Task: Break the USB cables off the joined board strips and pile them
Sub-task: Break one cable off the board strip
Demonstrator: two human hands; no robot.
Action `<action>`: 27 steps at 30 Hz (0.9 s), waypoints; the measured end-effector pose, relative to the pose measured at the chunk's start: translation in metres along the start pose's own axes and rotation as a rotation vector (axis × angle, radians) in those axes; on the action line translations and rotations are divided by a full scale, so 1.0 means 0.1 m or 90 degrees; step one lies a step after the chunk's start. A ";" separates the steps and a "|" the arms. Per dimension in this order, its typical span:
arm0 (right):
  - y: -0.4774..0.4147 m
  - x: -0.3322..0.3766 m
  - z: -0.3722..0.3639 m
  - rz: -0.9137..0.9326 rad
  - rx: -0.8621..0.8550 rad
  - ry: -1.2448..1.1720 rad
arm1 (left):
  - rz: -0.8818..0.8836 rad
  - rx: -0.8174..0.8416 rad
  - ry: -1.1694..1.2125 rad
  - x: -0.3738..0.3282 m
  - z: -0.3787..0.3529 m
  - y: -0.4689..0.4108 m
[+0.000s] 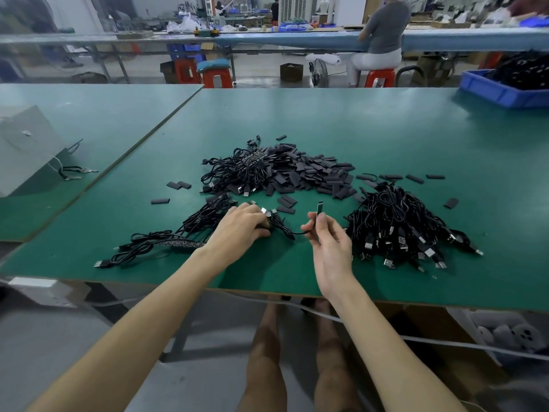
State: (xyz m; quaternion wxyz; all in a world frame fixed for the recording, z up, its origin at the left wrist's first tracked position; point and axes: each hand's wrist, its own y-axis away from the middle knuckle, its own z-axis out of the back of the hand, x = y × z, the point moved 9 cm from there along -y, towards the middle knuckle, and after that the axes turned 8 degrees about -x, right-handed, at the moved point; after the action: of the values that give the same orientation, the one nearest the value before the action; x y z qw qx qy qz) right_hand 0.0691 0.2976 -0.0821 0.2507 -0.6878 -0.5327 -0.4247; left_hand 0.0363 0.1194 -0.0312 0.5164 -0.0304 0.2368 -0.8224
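Your left hand (240, 227) grips the joined cables (205, 214) on the green table (386, 129). Your right hand (329, 245) pinches one cable's board end (320, 209) upright, near the loose pile (398, 230).

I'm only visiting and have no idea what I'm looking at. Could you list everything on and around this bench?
Table: one, green, foreground.
Loose cable pile: one heap, black with silver plugs, right of the hands.
Flat pieces: one heap plus strays, black, table centre.
Tangled cables: one bunch, black, on that heap's left side.
Board strip: one, dark speckled, front left.
Strip cables: one bunch, black, above the strip.
Bin: one, blue, far right.
Box: one, grey, left table.
Stools: several, red, behind.
Left hand: holds the Strip cables.
Right hand: pinches a cable end upright.
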 end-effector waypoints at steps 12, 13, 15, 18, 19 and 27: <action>0.00 -0.01 -0.05 0.086 0.031 0.139 | 0.094 0.104 0.051 0.13 -0.23 0.10; 0.00 -0.01 -0.05 0.090 0.034 0.147 | 0.073 0.077 0.052 0.10 -0.20 0.12; -0.01 -0.01 -0.06 0.093 0.037 0.164 | 0.055 0.061 0.068 0.08 -0.17 0.17; 0.01 0.00 -0.08 0.104 0.048 0.184 | 0.162 0.056 0.238 0.13 -0.15 0.19; 0.02 0.01 -0.09 0.112 0.053 0.191 | 0.209 0.039 0.347 0.13 -0.13 0.19; 0.09 0.05 -0.17 0.123 0.103 0.227 | 0.277 -0.022 0.759 0.01 0.09 0.13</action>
State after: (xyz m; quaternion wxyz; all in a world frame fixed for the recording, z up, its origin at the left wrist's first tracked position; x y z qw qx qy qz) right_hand 0.0727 0.2837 -0.0683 0.4350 -0.6268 -0.4440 -0.4698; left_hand 0.0493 0.1110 -0.0291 0.4508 0.4732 0.4975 -0.5704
